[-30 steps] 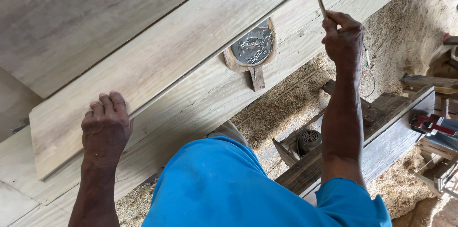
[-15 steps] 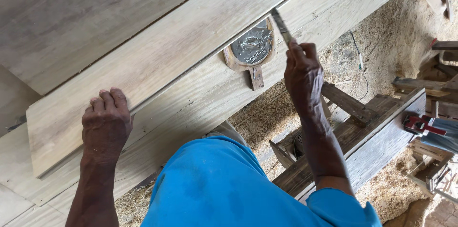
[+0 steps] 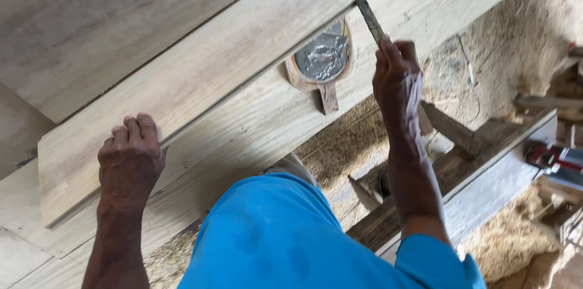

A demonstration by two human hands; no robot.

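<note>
- The left hand [image 3: 130, 161] lies flat, fingers together, on the upper plank [image 3: 200, 82].
- The right hand [image 3: 398, 79] is clamped on a thin marking stick [image 3: 369, 19], whose tip touches that plank's lower edge.
- A round wooden paddle [image 3: 322, 61] rests on the lower plank [image 3: 255, 125], just beside the stick.
- Sawdust [image 3: 504, 52] covers the floor.

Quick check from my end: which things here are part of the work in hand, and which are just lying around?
In use: upper plank, pressed by left hand; flat pencil-like stick in right hand, tip at the plank's edge.

Lying about: wooden-framed dish, red tool, sawdust.
</note>
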